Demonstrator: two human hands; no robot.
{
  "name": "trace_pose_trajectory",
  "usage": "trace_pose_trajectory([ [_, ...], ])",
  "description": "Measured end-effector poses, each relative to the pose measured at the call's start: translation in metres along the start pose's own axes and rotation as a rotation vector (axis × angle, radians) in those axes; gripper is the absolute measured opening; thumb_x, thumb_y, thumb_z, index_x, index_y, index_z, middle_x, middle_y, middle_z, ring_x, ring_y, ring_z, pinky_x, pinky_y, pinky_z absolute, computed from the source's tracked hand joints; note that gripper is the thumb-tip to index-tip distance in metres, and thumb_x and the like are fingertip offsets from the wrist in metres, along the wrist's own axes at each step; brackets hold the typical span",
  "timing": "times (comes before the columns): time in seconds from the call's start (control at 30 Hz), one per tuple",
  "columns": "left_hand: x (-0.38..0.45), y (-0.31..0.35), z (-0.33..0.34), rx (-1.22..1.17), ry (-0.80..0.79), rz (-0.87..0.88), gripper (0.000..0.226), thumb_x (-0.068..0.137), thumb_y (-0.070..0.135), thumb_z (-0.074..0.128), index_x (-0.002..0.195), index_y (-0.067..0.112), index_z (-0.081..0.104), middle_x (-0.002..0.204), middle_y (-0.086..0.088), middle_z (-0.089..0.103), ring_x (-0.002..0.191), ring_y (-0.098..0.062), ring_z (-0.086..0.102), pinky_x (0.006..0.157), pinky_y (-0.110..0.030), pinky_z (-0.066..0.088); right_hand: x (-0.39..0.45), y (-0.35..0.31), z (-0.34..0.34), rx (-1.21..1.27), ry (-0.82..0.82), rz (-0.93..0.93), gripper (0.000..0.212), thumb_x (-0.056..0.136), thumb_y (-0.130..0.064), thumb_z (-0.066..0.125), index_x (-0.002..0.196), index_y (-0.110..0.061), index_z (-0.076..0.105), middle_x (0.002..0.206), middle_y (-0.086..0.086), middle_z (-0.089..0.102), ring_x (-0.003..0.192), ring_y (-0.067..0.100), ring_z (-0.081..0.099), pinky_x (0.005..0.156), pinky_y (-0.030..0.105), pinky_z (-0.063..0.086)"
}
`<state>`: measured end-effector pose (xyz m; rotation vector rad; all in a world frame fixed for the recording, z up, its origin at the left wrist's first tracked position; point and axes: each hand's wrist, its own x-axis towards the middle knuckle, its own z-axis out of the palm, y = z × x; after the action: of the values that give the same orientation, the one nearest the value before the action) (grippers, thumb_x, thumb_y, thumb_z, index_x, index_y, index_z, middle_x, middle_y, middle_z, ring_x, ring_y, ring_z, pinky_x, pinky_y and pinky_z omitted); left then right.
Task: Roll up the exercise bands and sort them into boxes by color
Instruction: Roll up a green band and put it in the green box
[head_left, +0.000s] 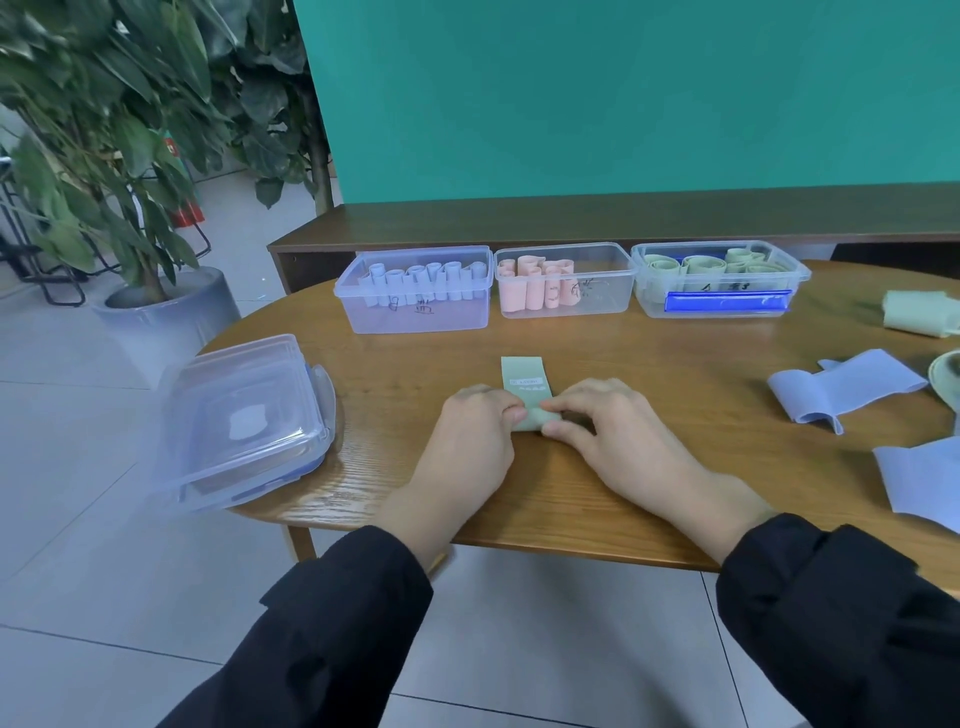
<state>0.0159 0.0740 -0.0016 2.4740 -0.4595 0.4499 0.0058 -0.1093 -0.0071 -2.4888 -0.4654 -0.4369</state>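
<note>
Rolling: left hand (470, 431) and right hand (608, 426) are pinching the half-rolled pale green elastic band (523, 382) on the round wooden counter (649, 374).
Done: clear plastic boxes are holding blue rolls (415, 291), pink rolls (563, 283), green rolls (719, 278).
Left: flat blue bands (841, 387) are waiting at right.
Writing: handwritten box marks and the band's white label are unreadable.

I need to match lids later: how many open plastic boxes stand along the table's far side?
3: left box with blue rolls, middle box with pink rolls, right box with green rolls.
</note>
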Motion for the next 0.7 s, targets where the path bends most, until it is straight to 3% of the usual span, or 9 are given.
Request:
trace_pose_trajectory([
  [0.07, 0.002, 0.002, 0.001, 0.001, 0.007, -0.018, 0.028, 0.105, 0.015, 0.052, 0.093, 0.004, 0.075, 0.094, -0.009, 0.067, 0.088, -0.023, 0.059, 0.085, -0.032, 0.045, 0.004, 0.001, -0.002, -0.025, -0.034, 0.015, 0.030, 0.096, -0.030, 0.068, 0.124, -0.024, 0.071, 0.114, -0.007, 0.067, 0.111, 0.016, 0.050, 0.098, 0.030, 0.041],
  [0.17, 0.003, 0.001, 0.001, -0.045, 0.109, 0.006, 0.016, 0.099, 0.013, 0.062, 0.098, 0.011, 0.078, 0.100, -0.004, 0.069, 0.095, -0.017, 0.059, 0.085, -0.019, 0.041, 0.013, -0.002, -0.008, -0.072, -0.082, -0.001, 0.030, 0.098, -0.030, 0.064, 0.127, -0.023, 0.069, 0.114, -0.005, 0.066, 0.114, 0.019, 0.048, 0.098, 0.034, 0.042],
  [0.3, 0.001, 0.002, 0.001, 0.004, 0.067, 0.068, 0.013, 0.098, 0.012, 0.061, 0.104, 0.012, 0.073, 0.103, -0.003, 0.065, 0.101, -0.018, 0.055, 0.087, -0.024, 0.045, 0.020, -0.005, -0.014, -0.288, -0.185, -0.033, 0.032, 0.105, -0.040, 0.048, 0.124, -0.026, 0.069, 0.118, -0.005, 0.055, 0.117, 0.019, 0.040, 0.093, 0.037, 0.044],
  [0.47, 0.008, 0.003, -0.001, 0.100, -0.013, 0.109, 0.022, 0.098, 0.020, 0.064, 0.116, 0.009, 0.071, 0.109, -0.008, 0.063, 0.105, -0.023, 0.051, 0.091, -0.027, 0.040, 0.034, -0.006, -0.015, -0.420, -0.269, -0.028, 0.035, 0.107, -0.040, 0.039, 0.115, -0.024, 0.069, 0.128, -0.005, 0.047, 0.120, 0.020, 0.035, 0.082, 0.033, 0.033],
  [0.6, 0.015, 0.008, -0.002, 0.153, -0.002, 0.188, 0.017, 0.095, -0.001, 0.063, 0.100, 0.005, 0.078, 0.089, -0.014, 0.068, 0.091, -0.034, 0.059, 0.083, -0.027, 0.036, 0.036, 0.001, -0.014, -0.299, -0.170, -0.038, 0.033, 0.106, -0.038, 0.045, 0.123, -0.025, 0.070, 0.124, -0.005, 0.055, 0.117, 0.020, 0.042, 0.088, 0.037, 0.045],
  [0.7, 0.022, 0.001, 0.003, 0.108, -0.053, 0.064, 0.023, 0.102, 0.010, 0.055, 0.095, 0.007, 0.077, 0.090, -0.012, 0.064, 0.090, -0.026, 0.055, 0.081, -0.029, 0.042, 0.033, 0.007, -0.011, -0.151, -0.068, -0.042, 0.025, 0.103, -0.032, 0.054, 0.117, -0.024, 0.072, 0.111, -0.002, 0.065, 0.108, 0.021, 0.054, 0.091, 0.042, 0.049],
])
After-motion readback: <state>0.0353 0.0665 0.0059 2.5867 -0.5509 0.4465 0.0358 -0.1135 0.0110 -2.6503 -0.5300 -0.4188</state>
